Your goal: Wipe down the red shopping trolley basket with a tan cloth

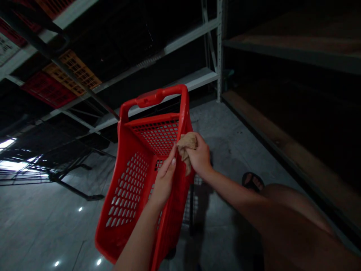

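Note:
A red plastic shopping cart with a grid of slots in its walls stands tilted in view, its handle at the far end. My right hand is closed round a crumpled tan cloth, pressed against the outside of the cart's right upper edge. Just left of it, my left hand lies along the inner side of that same edge. Its fingers stretch out nearly straight towards the cloth, and nothing is visibly held in it.
Metal racks hold a yellow crate and a red crate at upper left. Dark shelving runs along the right. A sandaled foot is on the concrete floor. Dark metal legs stand left of the cart.

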Demonstrator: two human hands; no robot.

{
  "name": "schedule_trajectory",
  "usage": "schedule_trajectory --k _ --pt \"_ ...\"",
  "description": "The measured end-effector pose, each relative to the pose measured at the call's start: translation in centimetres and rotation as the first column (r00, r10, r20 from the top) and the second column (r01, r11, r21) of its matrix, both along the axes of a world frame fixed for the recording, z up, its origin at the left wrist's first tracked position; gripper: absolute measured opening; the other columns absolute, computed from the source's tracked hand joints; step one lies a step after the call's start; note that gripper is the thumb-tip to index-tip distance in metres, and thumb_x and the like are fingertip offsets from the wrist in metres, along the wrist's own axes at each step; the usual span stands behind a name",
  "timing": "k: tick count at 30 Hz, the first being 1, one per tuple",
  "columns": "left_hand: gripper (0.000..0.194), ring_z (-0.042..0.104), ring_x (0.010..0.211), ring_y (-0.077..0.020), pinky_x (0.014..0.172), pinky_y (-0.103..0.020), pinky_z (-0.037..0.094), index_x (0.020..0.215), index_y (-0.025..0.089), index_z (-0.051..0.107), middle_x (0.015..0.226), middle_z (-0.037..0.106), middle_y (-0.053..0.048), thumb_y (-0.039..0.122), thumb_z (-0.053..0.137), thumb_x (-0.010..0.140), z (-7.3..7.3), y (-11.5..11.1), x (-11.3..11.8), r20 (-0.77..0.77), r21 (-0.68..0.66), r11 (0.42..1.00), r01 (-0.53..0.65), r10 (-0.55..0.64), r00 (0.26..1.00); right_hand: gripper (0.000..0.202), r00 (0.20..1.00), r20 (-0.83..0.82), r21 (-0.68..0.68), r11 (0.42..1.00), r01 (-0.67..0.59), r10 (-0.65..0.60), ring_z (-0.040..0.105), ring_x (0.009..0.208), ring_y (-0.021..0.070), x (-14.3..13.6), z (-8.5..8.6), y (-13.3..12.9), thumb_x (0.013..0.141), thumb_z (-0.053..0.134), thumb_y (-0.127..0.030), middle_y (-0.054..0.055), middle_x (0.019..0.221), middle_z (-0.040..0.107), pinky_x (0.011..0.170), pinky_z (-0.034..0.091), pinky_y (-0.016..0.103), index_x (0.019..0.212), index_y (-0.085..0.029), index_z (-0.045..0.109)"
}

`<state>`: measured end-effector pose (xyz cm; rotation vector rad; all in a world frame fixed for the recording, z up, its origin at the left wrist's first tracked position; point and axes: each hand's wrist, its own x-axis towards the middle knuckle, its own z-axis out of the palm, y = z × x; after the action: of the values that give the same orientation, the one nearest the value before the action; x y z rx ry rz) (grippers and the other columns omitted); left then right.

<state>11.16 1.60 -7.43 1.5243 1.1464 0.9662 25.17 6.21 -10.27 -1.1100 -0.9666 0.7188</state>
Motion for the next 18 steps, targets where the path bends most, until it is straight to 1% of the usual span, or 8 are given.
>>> schedule_trajectory --k 3,5,7,9,10,12,15,18 --pt "0.054 0.024 0.16 -0.0201 0.135 -0.041 0.015 0.155 0.029 0.051 0.168 0.037 0.001 0.048 0.048 0.105 0.1 -0.8 0.0 -0.062 0.007 0.999 0.053 -0.052 0.997 0.037 0.982 0.069 0.08 0.982 0.172 -0.177 0.066 0.101 0.0231 2.6 1.4 3.4 0.067 0.054 -0.014 0.005 0.105 0.071 0.095 0.053 0.038 0.102 -0.024 0.063" --pt "0.054 0.025 0.16 -0.0201 0.135 -0.042 0.016 0.156 0.029 0.049 0.168 0.036 0.001 0.048 0.048 0.105 0.2 -1.2 0.1 -0.078 0.003 0.997 0.083 -0.082 0.994 0.037 0.954 0.101 0.14 0.953 0.267 -0.282 0.066 0.102 0.0231 4.2 2.4 4.6 0.068 0.054 -0.012 0.006 0.105 0.07 0.096 0.053 0.039 0.102 -0.023 0.064" --pt "0.055 0.027 0.159 -0.0203 0.134 -0.042 0.017 0.156 0.029 0.049 0.168 0.037 0.001 0.046 0.05 0.104 0.1 -1.4 0.2 -0.076 0.003 0.994 0.107 -0.106 0.991 0.033 0.925 0.118 0.183 0.923 0.338 -0.362 0.065 0.103 0.023 5.2 3.1 4.8 0.071 0.054 -0.012 0.007 0.106 0.069 0.097 0.052 0.039 0.1 -0.023 0.064" --pt "0.055 0.027 0.159 -0.0203 0.134 -0.042 0.019 0.156 0.029 0.049 0.167 0.038 0.001 0.043 0.052 0.103 0.0 -1.3 0.5 -0.062 0.009 0.994 0.112 -0.112 0.992 0.028 0.911 0.147 0.202 0.913 0.354 -0.386 0.065 0.106 0.023 5.2 3.2 4.0 0.074 0.055 -0.013 0.007 0.109 0.07 0.1 0.052 0.04 0.099 -0.024 0.064" --pt "0.055 0.027 0.159 -0.0203 0.134 -0.042 0.02 0.155 0.029 0.05 0.167 0.039 0.002 0.042 0.053 0.102 -0.2 -1.2 0.6 -0.053 0.01 0.994 0.112 -0.111 0.992 0.026 0.915 0.165 0.202 0.921 0.334 -0.368 0.065 0.107 0.0231 4.8 3.0 3.2 0.076 0.056 -0.015 0.007 0.11 0.07 0.101 0.052 0.04 0.098 -0.025 0.065" --pt "0.054 0.031 0.158 -0.0207 0.133 -0.042 0.023 0.154 0.028 0.053 0.165 0.043 0.001 0.041 0.053 0.101 -0.5 -0.6 0.8 -0.021 0.021 0.994 0.103 -0.103 0.994 0.022 0.944 0.2 0.183 0.957 0.227 -0.262 0.066 0.105 0.0235 3.5 2.2 0.9 0.077 0.06 -0.019 0.006 0.109 0.071 0.099 0.052 0.04 0.096 -0.026 0.066" --pt "0.058 0.04 0.154 -0.023 0.131 -0.043 0.028 0.154 0.025 0.052 0.162 0.048 -0.004 0.034 0.054 0.097 -0.9 0.6 0.7 0.019 0.071 0.991 0.111 -0.112 0.993 0.021 0.984 0.18 0.043 0.999 -0.011 0.003 0.067 0.095 0.0234 1.1 0.5 -3.1 0.074 0.066 -0.025 0.005 0.1 0.073 0.09 0.055 0.038 0.095 -0.025 0.067" --pt "0.077 0.033 0.158 -0.0248 0.132 -0.047 0.024 0.16 0.025 0.042 0.168 0.039 -0.005 0.017 0.054 0.084 -1.0 1.4 0.4 -0.066 0.224 0.956 0.189 -0.178 0.982 0.025 0.979 0.051 -0.136 0.973 -0.187 0.196 0.068 0.088 0.022 -0.1 -0.7 -5.5 0.071 0.066 -0.028 0.003 0.093 0.074 0.083 0.057 0.036 0.095 -0.024 0.066"
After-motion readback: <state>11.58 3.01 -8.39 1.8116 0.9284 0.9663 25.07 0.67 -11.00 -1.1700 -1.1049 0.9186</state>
